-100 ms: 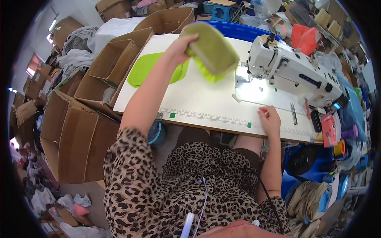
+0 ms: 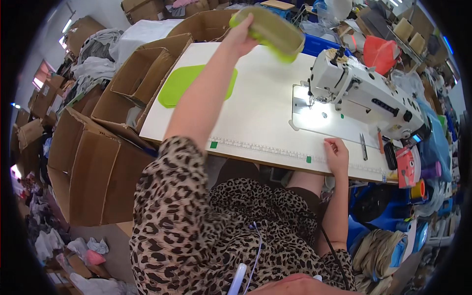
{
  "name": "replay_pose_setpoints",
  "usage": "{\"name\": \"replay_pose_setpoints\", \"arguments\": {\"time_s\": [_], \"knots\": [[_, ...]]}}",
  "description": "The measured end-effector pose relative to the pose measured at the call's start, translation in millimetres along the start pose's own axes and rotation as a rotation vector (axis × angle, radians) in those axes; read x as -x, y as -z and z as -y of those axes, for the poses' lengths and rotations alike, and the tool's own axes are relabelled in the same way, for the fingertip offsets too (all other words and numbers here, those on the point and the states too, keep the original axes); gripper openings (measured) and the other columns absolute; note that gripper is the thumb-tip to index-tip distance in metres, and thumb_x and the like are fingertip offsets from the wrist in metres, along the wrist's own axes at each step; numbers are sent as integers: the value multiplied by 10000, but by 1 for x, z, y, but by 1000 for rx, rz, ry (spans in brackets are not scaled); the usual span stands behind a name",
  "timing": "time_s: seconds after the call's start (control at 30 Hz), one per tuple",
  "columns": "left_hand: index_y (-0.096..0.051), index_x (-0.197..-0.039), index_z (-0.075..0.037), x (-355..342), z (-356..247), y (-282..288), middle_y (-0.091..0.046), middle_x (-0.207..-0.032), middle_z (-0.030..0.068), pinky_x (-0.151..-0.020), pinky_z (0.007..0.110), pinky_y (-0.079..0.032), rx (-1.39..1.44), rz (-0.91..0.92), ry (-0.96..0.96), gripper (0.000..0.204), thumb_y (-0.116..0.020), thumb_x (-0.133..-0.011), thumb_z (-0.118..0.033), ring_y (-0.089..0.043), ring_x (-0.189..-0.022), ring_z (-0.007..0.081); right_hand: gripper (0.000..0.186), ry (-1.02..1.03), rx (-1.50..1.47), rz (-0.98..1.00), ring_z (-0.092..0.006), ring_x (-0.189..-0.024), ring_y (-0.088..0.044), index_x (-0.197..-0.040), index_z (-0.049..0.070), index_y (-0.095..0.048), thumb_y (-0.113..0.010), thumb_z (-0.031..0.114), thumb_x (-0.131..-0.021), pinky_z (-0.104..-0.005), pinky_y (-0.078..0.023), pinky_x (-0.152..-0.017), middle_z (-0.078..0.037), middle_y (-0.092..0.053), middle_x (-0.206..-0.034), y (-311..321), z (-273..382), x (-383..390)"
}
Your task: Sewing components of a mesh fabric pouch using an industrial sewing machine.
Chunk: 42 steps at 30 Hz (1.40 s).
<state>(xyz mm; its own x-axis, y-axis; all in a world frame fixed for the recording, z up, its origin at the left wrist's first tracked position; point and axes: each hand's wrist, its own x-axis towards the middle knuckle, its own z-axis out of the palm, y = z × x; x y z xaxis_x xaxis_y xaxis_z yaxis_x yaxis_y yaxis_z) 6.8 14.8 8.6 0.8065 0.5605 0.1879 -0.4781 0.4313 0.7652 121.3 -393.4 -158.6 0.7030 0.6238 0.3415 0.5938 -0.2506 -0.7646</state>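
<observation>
Raised over the far edge of the sewing table (image 2: 265,123), my left hand (image 2: 241,38) grips an olive-backed fabric pad (image 2: 276,33) with rounded corners and a lime-green, ruffled-looking side. The pad is tilted and blurred by motion. Below my left forearm, flat lime-green rounded pieces (image 2: 179,86) lie on the table's left part, partly covered by the arm. My right hand (image 2: 336,156) rests near the front edge with curled fingers; I see nothing in it. Beyond it stands a white sewing machine (image 2: 364,88), its lamp lighting the needle plate.
Right of my right hand lie tweezers (image 2: 363,146), a black tool (image 2: 391,156) and a red box (image 2: 406,168). A ruler strip (image 2: 260,148) runs along the front edge. Open cardboard boxes (image 2: 118,108) crowd the left side; a blue bin (image 2: 314,45) stands behind the table.
My left hand has carried the pad farther away and up, from above the table to beyond its far edge. My right hand stays by the front edge.
</observation>
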Motion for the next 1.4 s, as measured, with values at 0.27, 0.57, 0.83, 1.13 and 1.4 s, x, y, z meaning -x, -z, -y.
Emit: {"name": "replay_pose_setpoints", "arguments": {"time_s": [0.27, 0.57, 0.83, 1.13, 1.4], "knots": [[-321, -1548, -62, 14, 110, -8, -539, -1425, 162, -948, 448, -535, -725, 247, 652, 872, -645, -927, -581, -606, -1170, 254, 79, -49, -91, -8, -53, -667, -442, -989, 5, -702, -682, 49, -925, -211, -402, -608, 29, -555, -753, -8, 10, 4], [-690, -1121, -51, 126, 42, 112, -684, -1145, 155, -925, 413, -506, -1834, -532, -110, 571, -816, -768, -482, -643, -1068, 303, 87, -61, -192, -21, -40, -658, -430, -1000, 7, -706, -674, 56, -935, -204, -388, -595, 41, -543, -744, -11, 3, 2], [-733, -826, -73, 126, 54, 171, -699, -917, 119, -771, 431, -507, -1896, -542, 3, 457, -866, -678, -485, -652, -894, 300, 97, 49, -19, -104, -183, -760, -647, -965, 22, -707, -678, 101, -916, -296, -522, -709, -100, -680, -856, 4, -3, 14], [-591, -798, 55, 129, 51, 241, -569, -733, 51, -644, 329, -424, -1542, -443, -217, 366, -671, -973, -257, -477, -690, 154, 112, -4, -249, -262, -136, -794, -646, -992, 6, -707, -696, 80, -909, -271, -516, -721, -94, -687, -906, 64, -2, 62], [-612, -866, 48, 128, 52, 237, -586, -790, 71, -685, 346, -430, -1596, -429, -246, 378, -631, -1000, -304, -494, -727, 188, 125, -217, 644, -895, -274, -796, -666, -947, 33, -724, -681, 140, -898, -352, -518, -734, -122, -697, -886, 238, 20, 179]]}}
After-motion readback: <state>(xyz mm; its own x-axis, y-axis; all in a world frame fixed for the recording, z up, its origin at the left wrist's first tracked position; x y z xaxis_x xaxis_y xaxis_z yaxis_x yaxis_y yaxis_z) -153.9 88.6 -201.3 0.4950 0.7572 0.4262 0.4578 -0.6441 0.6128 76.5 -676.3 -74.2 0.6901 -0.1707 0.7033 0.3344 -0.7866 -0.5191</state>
